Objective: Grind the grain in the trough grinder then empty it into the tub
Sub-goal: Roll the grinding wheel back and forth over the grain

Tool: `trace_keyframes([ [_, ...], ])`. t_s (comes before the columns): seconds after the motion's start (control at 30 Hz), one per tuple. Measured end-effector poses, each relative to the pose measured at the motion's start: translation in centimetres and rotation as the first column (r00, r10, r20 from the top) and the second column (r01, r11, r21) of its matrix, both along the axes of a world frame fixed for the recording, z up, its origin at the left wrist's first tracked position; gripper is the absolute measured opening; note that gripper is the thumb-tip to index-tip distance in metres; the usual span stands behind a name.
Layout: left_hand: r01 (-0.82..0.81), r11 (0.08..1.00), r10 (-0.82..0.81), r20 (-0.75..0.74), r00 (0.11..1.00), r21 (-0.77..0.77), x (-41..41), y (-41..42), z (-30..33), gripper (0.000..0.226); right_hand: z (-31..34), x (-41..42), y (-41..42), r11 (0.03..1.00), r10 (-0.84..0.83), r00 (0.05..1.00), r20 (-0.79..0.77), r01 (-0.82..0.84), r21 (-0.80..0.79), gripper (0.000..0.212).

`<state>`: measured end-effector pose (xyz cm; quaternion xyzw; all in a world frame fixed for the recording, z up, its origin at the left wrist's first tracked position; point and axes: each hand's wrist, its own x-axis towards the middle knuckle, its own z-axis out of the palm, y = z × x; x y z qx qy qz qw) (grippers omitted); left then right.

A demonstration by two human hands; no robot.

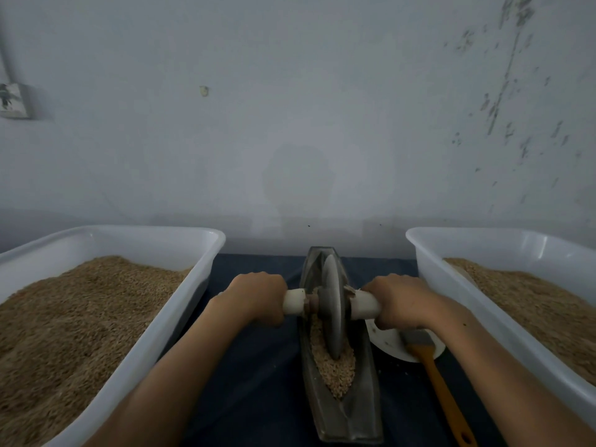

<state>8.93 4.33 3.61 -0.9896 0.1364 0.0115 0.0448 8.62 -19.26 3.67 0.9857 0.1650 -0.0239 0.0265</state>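
A long dark metal trough grinder [364, 391] lies lengthwise on the dark blue cloth between two tubs. Pale grain [337, 369] fills its near half. A grey metal wheel [333, 308] stands upright in the trough, on an axle with white handles on both sides. My left hand [258, 298] grips the left handle [294, 301]. My right hand [398, 300] grips the right handle [366, 304]. A white tub [180, 311] of brown grain stands to the left and another white tub [429, 272] of grain to the right.
A small white dish [392, 345] sits right of the trough, partly under my right forearm. A brush with an orange handle [443, 395] lies across it, pointing toward me. A grey wall [300, 108] rises just behind the tubs.
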Motion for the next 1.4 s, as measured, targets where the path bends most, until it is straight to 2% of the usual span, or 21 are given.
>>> trace_keyframes([
  [0.07, 0.002, 1.0, -0.002, 0.046, 0.999, 0.001, -0.1, -0.1, -0.1, 0.039, -0.1, 0.1, -0.1, 1.0, -0.005, 1.0, -0.014, 0.006, 0.015, 0.032],
  [0.17, 0.008, 1.0, -0.01, 0.189, 0.982, 0.011, -0.1, -0.4, -0.4, 0.03, -0.5, 0.1, -0.1, 0.999, -0.02, 0.999, 0.037, 0.018, 0.041, 0.029],
  [0.27, 0.002, 1.0, 0.005, 0.299, 0.954, -0.026, -0.1, -0.5, -0.8, 0.023, -1.0, 0.1, 0.2, 0.998, -0.032, 0.973, 0.229, 0.02, 0.054, 0.016],
  [0.33, -0.004, 0.998, 0.023, 0.324, 0.946, -0.058, -0.1, -0.5, -1.0, 0.021, -1.6, 0.2, 0.4, 0.997, -0.046, 0.933, 0.358, 0.023, 0.069, 0.017],
  [0.4, -0.006, 0.998, 0.027, 0.326, 0.945, -0.066, 0.0, -0.5, -1.1, 0.022, -1.8, 0.1, 0.5, 0.997, -0.044, 0.913, 0.405, 0.014, 0.077, 0.018],
  [0.47, -0.005, 0.999, 0.019, 0.288, 0.957, -0.05, 0.0, -0.4, -1.0, 0.025, -1.3, -0.2, 0.5, 0.998, -0.03, 0.932, 0.361, 0.01, 0.058, 0.016],
  [0.57, -0.008, 1.0, 0.011, 0.158, 0.987, -0.013, 0.1, -0.2, -0.6, 0.032, -0.2, -0.4, 0.4, 1.0, 0.0, 0.979, 0.204, 0.003, -0.016, 0.017],
  [0.67, -0.01, 1.0, 0.01, 0.043, 0.999, -0.001, 0.0, -0.2, -0.2, 0.04, 0.5, -0.5, 0.3, 0.999, 0.001, 1.0, 0.027, 0.0, -0.033, 0.03],
  [0.77, -0.007, 1.0, 0.007, 0.042, 0.999, 0.013, 0.0, -0.2, -0.1, 0.042, 0.6, -0.5, 0.3, 1.0, -0.022, 0.999, -0.047, 0.021, -0.016, 0.038],
  [0.87, -0.017, 1.0, 0.016, 0.124, 0.992, 0.004, 0.0, -0.3, -0.4, 0.035, 0.1, -0.3, 0.4, 0.999, -0.033, 0.999, 0.034, 0.032, 0.005, 0.029],
  [1.0, -0.023, 0.999, 0.031, 0.294, 0.955, -0.031, 0.0, -0.6, -0.9, 0.024, -1.2, 0.0, 0.6, 0.997, -0.066, 0.949, 0.308, 0.05, 0.06, 0.011],
  [1.07, -0.021, 0.998, 0.038, 0.331, 0.943, -0.054, -0.1, -0.6, -1.1, 0.021, -1.7, 0.1, 0.6, 0.996, -0.075, 0.92, 0.385, 0.049, 0.077, 0.009],
  [1.23, -0.03, 0.999, 0.034, 0.257, 0.966, -0.02, -0.1, -0.7, -0.7, 0.025, -0.7, -0.1, 0.4, 0.999, -0.034, 0.967, 0.252, 0.026, 0.034, 0.012],
  [1.4, -0.015, 1.0, 0.015, 0.045, 0.999, -0.005, -0.4, -0.5, 0.1, 0.034, 0.7, -0.8, 0.4, 0.999, -0.04, 0.997, -0.066, 0.04, -0.004, 0.038],
])
